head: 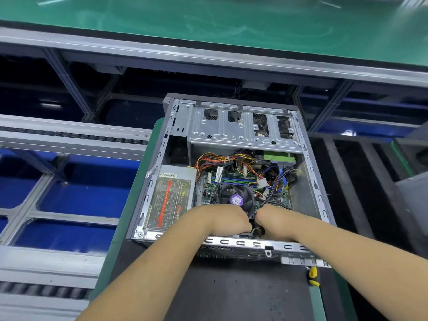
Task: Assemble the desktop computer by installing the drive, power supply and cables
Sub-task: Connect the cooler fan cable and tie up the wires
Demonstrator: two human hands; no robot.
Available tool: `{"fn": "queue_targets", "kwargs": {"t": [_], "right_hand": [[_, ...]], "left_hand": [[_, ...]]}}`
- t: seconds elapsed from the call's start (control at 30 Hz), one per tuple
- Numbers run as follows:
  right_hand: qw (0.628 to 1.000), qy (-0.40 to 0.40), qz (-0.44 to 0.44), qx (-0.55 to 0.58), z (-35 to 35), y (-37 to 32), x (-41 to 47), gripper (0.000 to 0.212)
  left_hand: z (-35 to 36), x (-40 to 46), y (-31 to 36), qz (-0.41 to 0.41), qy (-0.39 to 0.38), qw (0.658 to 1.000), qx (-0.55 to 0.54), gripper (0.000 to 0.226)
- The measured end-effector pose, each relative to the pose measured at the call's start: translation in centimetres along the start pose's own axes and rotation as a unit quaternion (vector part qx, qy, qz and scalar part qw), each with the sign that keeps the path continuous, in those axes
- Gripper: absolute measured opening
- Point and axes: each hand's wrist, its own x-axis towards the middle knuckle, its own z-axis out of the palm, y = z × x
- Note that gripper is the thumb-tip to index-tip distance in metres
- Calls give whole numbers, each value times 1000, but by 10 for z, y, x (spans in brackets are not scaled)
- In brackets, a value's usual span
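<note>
Silver-grey case (308, 158), purple-stickered black fan (236, 199), red-striped power supply (169, 200), yellow-red-orange cables (213, 159), green belt (185, 19)

Green-topped bench (208, 22), roller conveyor (69, 135)

Both hands (251, 220) reach inside the open computer case (308, 163) beside the fan (236, 198).

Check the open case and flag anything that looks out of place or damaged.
Nothing looks damaged. The power supply sits square in the computer case. The cables are a loose tangle over the motherboard, not tied down. Both hands hide the near corner.
</note>
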Motion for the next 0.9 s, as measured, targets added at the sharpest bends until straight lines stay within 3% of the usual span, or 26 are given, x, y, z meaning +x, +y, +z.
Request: {"fn": "queue_targets", "kwargs": {"t": [0.27, 0.9], "right_hand": [[1000, 16, -6, -16, -1, 1, -1, 37], [999, 24, 17, 22, 0, 1, -4, 35]], "left_hand": [[-10, -8, 6, 53, -44, 997, 40, 29], [-8, -6, 5, 66, -43, 996, 50, 21]]}}
